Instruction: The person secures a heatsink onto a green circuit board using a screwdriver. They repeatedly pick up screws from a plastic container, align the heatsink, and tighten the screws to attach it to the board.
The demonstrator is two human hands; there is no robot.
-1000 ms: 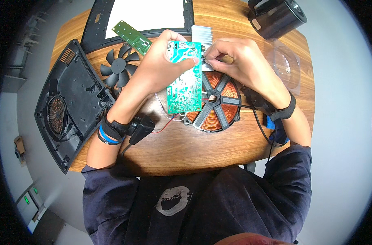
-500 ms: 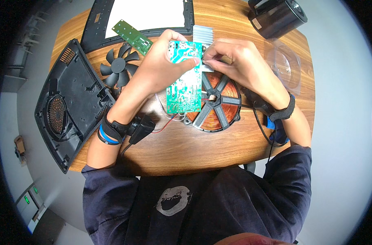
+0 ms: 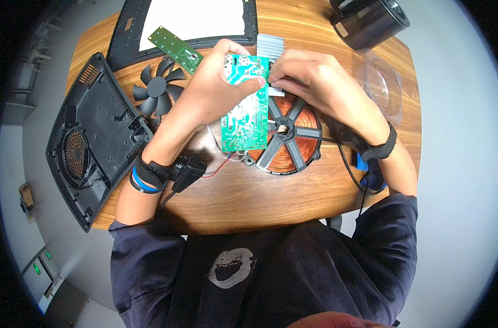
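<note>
My left hand point(image 3: 212, 85) grips a green circuit board point(image 3: 242, 123), its thumb lying across the soldered face. That board is held up, its solder side toward me. At its upper right edge my right hand point(image 3: 317, 76) is closed in a pinch; whatever sits between those fingertips is hidden. A ribbed silver heatsink point(image 3: 270, 45) shows behind the board, beside the right fingers. Below the right hand lies a round copper coil point(image 3: 308, 146) with black spokes, partly covered by the board. Thin red and white wires point(image 3: 219, 170) run from under the board's lower edge.
A black fan point(image 3: 159, 88) and a narrow green board point(image 3: 175, 50) lie left of my hands. Further left is a black plastic housing point(image 3: 109, 147). A black frame with a white panel point(image 3: 197, 19) sits at the back. A black kettle-like vessel point(image 3: 369, 22) stands far right, near clear plastic point(image 3: 388, 90).
My right fingers have shifted slightly left, closer against the board's edge, and the hand has turned a little. The left hand keeps its hold on the circuit board.
</note>
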